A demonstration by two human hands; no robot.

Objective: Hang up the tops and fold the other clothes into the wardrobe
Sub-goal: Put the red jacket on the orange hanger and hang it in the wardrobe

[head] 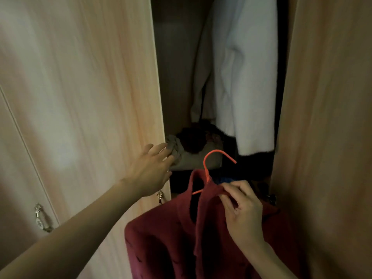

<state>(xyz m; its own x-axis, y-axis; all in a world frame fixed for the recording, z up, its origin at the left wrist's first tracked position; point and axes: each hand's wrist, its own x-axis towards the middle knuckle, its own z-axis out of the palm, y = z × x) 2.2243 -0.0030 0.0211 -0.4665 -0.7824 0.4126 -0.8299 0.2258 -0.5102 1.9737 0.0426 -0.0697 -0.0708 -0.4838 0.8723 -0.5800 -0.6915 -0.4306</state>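
Right hand pinches the collar of a dark red top together with the shoulder of its orange hanger; the hook stands free above the neckline; the top hangs low before the open wardrobe, not yet on a rail. Judged soft, limp and fairly light, the cloth may slide off the thin hanger; best carried by the hanger neck. Left hand, fingers spread and holding nothing, lies at the edge of the left door; behind, a heap of clothes and a hung white garment.
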